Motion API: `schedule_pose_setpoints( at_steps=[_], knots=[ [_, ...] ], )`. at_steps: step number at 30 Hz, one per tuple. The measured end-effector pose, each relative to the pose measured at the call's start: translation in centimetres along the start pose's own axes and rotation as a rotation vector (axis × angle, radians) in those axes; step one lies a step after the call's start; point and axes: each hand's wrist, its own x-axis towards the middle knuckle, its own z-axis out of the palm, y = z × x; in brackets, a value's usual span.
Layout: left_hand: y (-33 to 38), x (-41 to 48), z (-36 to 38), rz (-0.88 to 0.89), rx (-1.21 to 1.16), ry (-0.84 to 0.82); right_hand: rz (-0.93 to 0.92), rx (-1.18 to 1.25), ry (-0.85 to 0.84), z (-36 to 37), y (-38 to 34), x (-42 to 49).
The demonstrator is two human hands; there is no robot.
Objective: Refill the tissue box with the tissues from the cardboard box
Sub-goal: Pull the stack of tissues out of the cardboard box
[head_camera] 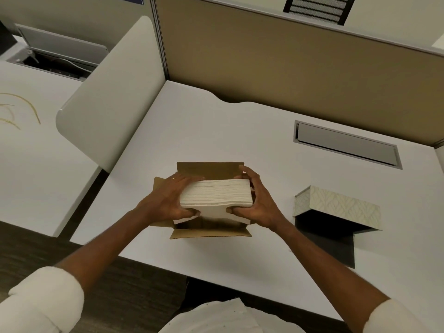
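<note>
Two-handed grip, left hand (168, 200) and right hand (258, 203), clamped on tissue stack (216, 194) above cardboard box (211, 233).

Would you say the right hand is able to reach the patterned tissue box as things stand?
Probably yes: the tissue box sits just right of the right hand over bare desk, but that hand is busy gripping the tissue stack.

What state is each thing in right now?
Cardboard box: flaps open, on the desk.
Tissue stack: held above the cardboard box.
Left hand: gripping the stack's left end.
Right hand: gripping its right end.
Tissue box: open, lying on the desk.
</note>
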Motion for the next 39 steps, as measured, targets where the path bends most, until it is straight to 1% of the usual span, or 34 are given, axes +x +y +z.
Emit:
schedule_pose_setpoints(
  at_steps=[3, 6, 12, 16, 19, 22, 26, 28, 32, 35, 39],
  knots=[
    [0.8, -0.8, -1.4, -0.054, -0.127, -0.046, 0.079, 0.151, -0.004, -0.6, -0.8, -0.6],
    [1.6, -1.3, -2.1, -0.074, -0.293, 0.002, 0.160, 0.326, -0.006, -1.1, -1.5, -1.1],
    [2.7, -2.0, -2.0, -0.297, -0.754, 0.092, 0.384, 0.631, 0.006, -1.8, -1.8, -1.3],
    [4.5, -1.9, -0.8, -0.409, -0.987, 0.176, 0.489, 0.746, 0.025, -2.4, -2.7, -1.3],
    [6.3, -1.8, 0.1, -0.510, -1.112, 0.208, 0.538, 0.726, 0.019, -3.1, -3.5, -1.7],
    [7.9, -1.6, 0.6, -0.589, -1.136, 0.213, 0.589, 0.686, 0.008, -4.2, -4.0, -2.4],
    [10.1, -1.3, 0.5, -0.688, -1.120, 0.168, 0.672, 0.735, -0.026, -5.8, -3.8, -4.0],
    [11.4, -1.1, 0.5, -0.695, -1.127, 0.130, 0.700, 0.771, -0.035, -7.0, -3.3, -5.3],
    [14.4, -0.3, 1.1, -0.654, -1.136, 0.058, 0.670, 0.894, -0.047, -10.2, -2.4, -9.1],
    [16.5, 0.9, 1.7, -0.619, -1.181, -0.051, 0.654, 0.903, 0.016, -11.9, -1.6, -12.2],
    [18.9, 2.6, 2.9, -0.547, -1.210, -0.199, 0.661, 0.961, 0.176, -13.5, -0.6, -16.4]
  ],
)
